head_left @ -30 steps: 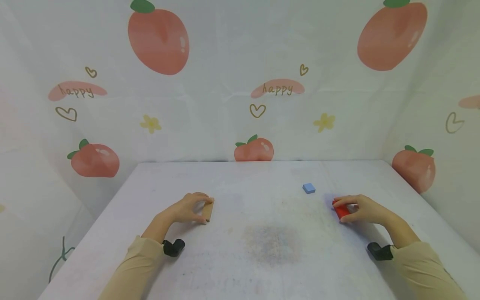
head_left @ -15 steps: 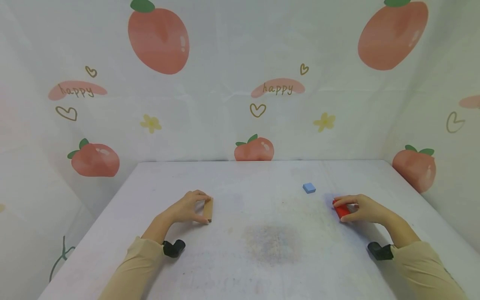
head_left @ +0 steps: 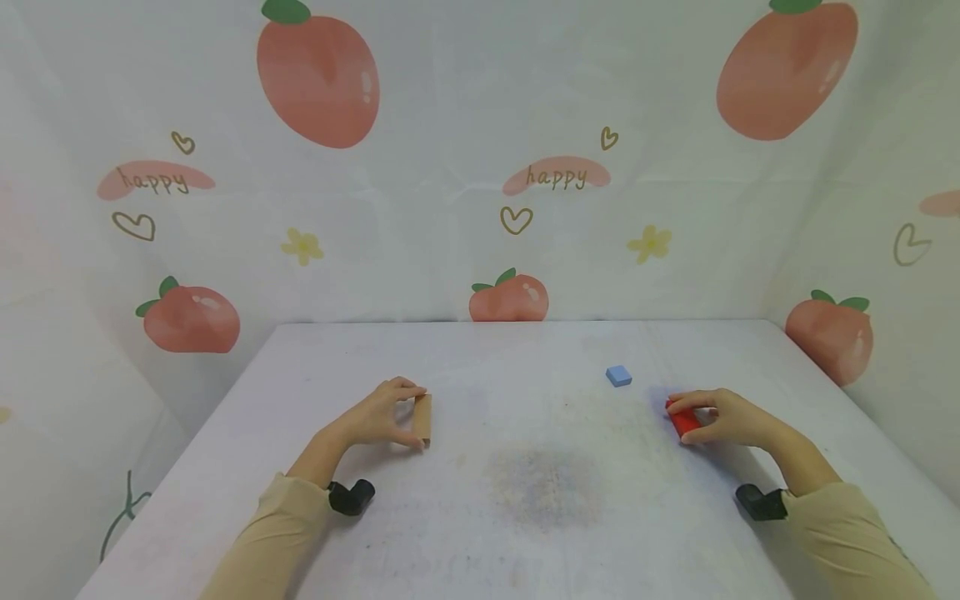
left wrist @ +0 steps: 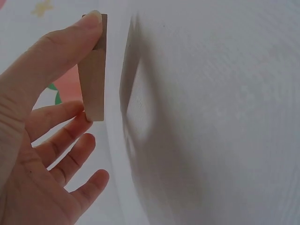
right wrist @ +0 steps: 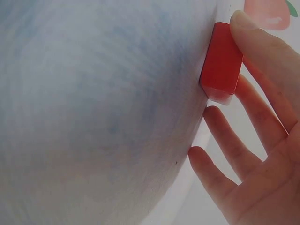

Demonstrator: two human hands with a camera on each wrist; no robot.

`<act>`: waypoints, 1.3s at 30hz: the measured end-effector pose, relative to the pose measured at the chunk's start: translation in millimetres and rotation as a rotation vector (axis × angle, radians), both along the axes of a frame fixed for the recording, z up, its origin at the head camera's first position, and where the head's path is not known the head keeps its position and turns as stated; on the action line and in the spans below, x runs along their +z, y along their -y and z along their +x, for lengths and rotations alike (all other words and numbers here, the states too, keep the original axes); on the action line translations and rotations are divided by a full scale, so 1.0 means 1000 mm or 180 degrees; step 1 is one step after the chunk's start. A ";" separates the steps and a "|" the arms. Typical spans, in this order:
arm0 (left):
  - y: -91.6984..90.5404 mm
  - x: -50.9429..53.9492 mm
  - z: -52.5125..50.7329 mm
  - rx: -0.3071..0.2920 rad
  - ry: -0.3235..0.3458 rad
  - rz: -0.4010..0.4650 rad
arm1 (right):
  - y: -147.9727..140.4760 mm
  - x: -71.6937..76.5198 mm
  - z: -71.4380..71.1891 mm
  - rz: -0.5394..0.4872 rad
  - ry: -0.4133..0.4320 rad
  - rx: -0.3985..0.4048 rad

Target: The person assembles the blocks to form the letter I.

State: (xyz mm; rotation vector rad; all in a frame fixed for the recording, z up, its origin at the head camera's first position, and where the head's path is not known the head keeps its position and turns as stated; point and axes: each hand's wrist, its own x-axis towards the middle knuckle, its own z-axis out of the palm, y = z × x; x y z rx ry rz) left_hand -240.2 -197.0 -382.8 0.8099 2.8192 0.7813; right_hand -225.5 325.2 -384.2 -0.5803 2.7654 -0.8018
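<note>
White fabric backdrop with printed peaches, hearts and "happy" lettering hangs behind a white, smudged table. Left hand pinches a tan, wood-look rectangular block at its two ends, thumb on the near end, fingertips on the far one; block is left of the table's middle. Its shadow falls apart from it in the left wrist view, so it looks held just off the surface. End grip probably suits the long shape: it leaves the broad face uncovered. Remaining fingers are spread loosely, likely because the block is too narrow to need them. Right hand pinches a glossy red rectangular block, material unclear, the same way on the table's right side; its lower edge seems to touch the tabletop, which probably takes the weight and lets the grip be light. Small light-blue square block, material unclear, lies flat beyond the red one, touched by neither hand, presumably steady on its broad side.
</note>
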 end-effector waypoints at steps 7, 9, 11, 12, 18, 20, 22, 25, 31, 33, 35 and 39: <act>-0.004 -0.001 0.001 -0.0036 0.0018 0.0082 | 0.000 0.000 0.000 -0.0013 0.0020 -0.0013; -0.006 0.000 0.001 -0.0056 0.0014 0.0128 | 0.000 0.000 0.000 -0.0013 0.0032 -0.0020; -0.008 0.000 0.002 -0.0080 -0.0002 0.0156 | 0.001 0.001 0.000 -0.0011 0.0045 -0.0027; -0.009 0.000 0.002 -0.0090 -0.0006 0.0172 | 0.001 0.001 0.000 -0.0009 0.0047 -0.0025; -0.016 0.001 0.003 -0.0122 0.0043 0.0260 | 0.001 0.001 0.001 -0.0024 0.0044 -0.0030; -0.019 0.002 0.004 -0.0135 0.0053 0.0287 | 0.001 0.001 0.001 -0.0025 0.0042 -0.0038; -0.021 0.003 0.005 -0.0152 0.0069 0.0332 | 0.001 0.001 0.001 -0.0029 0.0040 -0.0035; -0.024 0.004 0.007 -0.0199 0.0050 0.0372 | 0.001 0.001 0.001 -0.0033 0.0036 -0.0022; -0.031 0.005 0.007 -0.0314 -0.0024 0.0433 | 0.000 0.000 0.000 -0.0046 0.0045 -0.0006; -0.032 0.006 0.008 -0.0348 -0.0047 0.0437 | 0.000 0.000 0.000 -0.0050 0.0046 -0.0005; -0.034 0.007 0.008 -0.0378 -0.0061 0.0441 | 0.000 0.000 0.000 -0.0054 0.0043 0.0000; -0.037 0.008 0.009 -0.0406 -0.0074 0.0414 | -0.001 0.000 -0.001 -0.0064 0.0040 0.0013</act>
